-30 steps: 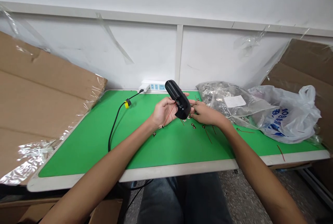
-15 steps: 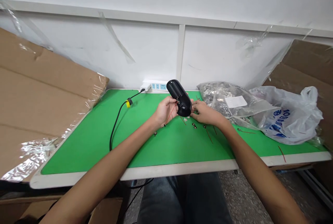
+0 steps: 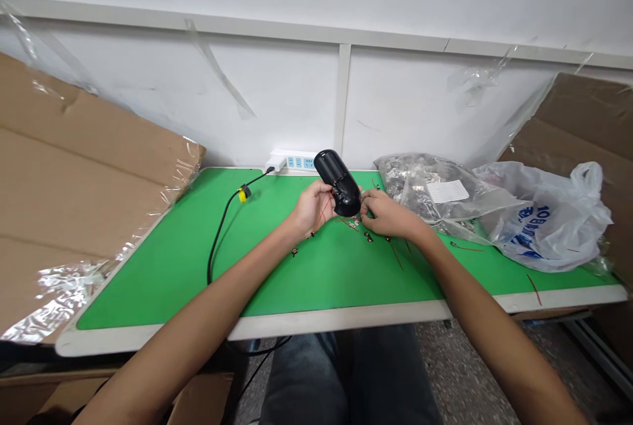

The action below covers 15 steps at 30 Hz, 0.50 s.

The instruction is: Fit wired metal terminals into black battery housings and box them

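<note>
My left hand (image 3: 313, 209) is closed around the lower left side of a black plastic housing (image 3: 338, 181), long and rounded, tilted above the table. A thin red wire (image 3: 324, 209) hangs from the housing across my left palm. Just right of the housing, my right hand (image 3: 383, 214) is low over the table with its fingertips pinched together; what they hold is too small to make out. Small metal pieces (image 3: 368, 238), some with red wires, lie scattered on the green mat (image 3: 316, 286) around and below my hands.
A white power strip (image 3: 299, 161) with a plugged-in adapter stands against the wall. Its black cable (image 3: 217, 234) runs down the mat's left side. To the right lie a clear bag of metal parts (image 3: 420, 181) and a white plastic bag (image 3: 544, 214). Cardboard (image 3: 89, 168) flanks the table.
The right hand's fingertips have shifted slightly up and away from the housing's lower end, and a gap shows there. The left hand still holds the housing, tilted much as before.
</note>
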Motion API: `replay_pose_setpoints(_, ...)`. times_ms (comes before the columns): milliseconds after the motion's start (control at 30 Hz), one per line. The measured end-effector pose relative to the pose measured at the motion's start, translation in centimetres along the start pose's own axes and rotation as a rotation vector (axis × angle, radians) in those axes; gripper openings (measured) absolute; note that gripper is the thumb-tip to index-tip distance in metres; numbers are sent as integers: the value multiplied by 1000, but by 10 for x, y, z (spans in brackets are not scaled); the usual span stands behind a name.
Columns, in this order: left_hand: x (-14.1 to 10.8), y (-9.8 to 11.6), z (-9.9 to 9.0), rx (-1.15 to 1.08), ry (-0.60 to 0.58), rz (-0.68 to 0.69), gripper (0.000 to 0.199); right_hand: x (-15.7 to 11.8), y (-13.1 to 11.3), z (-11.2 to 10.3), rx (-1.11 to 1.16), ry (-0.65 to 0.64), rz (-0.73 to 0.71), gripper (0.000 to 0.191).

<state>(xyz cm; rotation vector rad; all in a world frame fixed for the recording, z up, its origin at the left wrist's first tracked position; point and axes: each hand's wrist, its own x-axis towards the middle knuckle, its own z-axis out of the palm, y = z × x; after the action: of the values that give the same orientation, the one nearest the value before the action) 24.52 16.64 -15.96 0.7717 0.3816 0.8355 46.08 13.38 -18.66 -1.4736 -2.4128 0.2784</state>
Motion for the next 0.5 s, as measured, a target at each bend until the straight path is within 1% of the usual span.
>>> replay_pose_setpoints(167, 3, -1, -6, 18, 25, -3, 54, 2, 8, -4, 111, 52, -49, 12)
replay_pose_setpoints(267, 4, -2, -8, 25, 26, -8, 53, 4, 12, -5, 186, 76, -62, 9)
replay_pose_setpoints(500, 6, -3, -12, 44, 27, -17, 51, 5, 15, -2, 209, 16, -82, 13)
